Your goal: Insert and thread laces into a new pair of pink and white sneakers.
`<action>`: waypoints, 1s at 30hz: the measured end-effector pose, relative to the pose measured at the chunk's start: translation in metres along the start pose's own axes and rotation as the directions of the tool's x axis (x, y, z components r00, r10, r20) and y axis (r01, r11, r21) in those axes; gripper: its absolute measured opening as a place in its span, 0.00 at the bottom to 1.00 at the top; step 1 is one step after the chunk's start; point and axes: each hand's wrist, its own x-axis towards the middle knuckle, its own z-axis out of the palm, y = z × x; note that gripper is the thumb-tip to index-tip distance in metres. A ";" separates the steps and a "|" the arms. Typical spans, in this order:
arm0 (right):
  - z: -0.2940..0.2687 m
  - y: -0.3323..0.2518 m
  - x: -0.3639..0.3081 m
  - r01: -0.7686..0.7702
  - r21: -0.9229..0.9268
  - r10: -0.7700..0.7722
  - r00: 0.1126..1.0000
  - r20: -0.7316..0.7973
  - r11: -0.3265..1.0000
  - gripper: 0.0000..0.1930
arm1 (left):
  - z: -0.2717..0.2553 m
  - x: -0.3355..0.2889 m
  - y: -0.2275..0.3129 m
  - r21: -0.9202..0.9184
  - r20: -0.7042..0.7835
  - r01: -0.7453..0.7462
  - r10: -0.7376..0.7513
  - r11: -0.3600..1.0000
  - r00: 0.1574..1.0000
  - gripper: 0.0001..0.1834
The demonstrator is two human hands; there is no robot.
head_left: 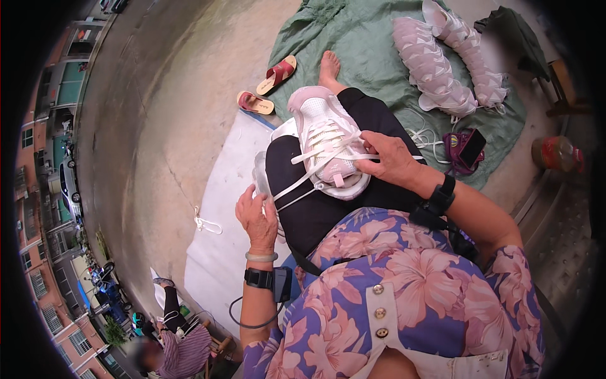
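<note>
A pink and white sneaker [322, 136] rests on my lap, its heel end toward me. White shoelace [341, 150] crosses its tongue, threaded through part of the eyelets. At the shoe's right side my right hand [392, 159] pinches a lace between thumb and fingers. My left hand [257, 218] is beside my left knee, fingers bent. Two lace strands run from the shoe to its fingertips, and it appears to grip them, though the fingers partly hide the ends. Another pale shoe part shows behind my left knee, mostly covered.
Stacked pink-white shoe pieces [435, 66] lie on a green cloth [372, 38] at the far right. Nearby are loose white laces [424, 138] and a purple pouch with a phone [470, 148]. Red sandals [278, 74] stand at the far left. Another person [183, 344] sits at the lower left.
</note>
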 end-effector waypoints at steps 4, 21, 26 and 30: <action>-0.014 -0.004 0.007 -0.228 0.098 0.211 0.965 0.154 0.969 0.23 | 0.017 0.043 0.044 -0.206 -0.098 -0.142 0.124 0.968 0.987 0.16; -0.053 -0.010 0.001 0.156 -0.120 -0.159 0.987 -0.019 0.981 0.05 | 0.039 0.081 0.091 -0.475 -0.042 -0.070 0.057 0.877 0.997 0.06; -0.076 0.004 -0.018 0.155 -0.167 -0.176 0.977 -0.122 0.974 0.05 | 0.040 0.075 0.094 -0.459 -0.064 -0.076 0.053 0.885 0.997 0.07; -0.063 0.020 -0.029 0.137 -0.139 -0.149 0.985 -0.083 0.981 0.06 | 0.040 0.073 0.093 -0.452 -0.102 -0.124 0.087 0.883 0.991 0.08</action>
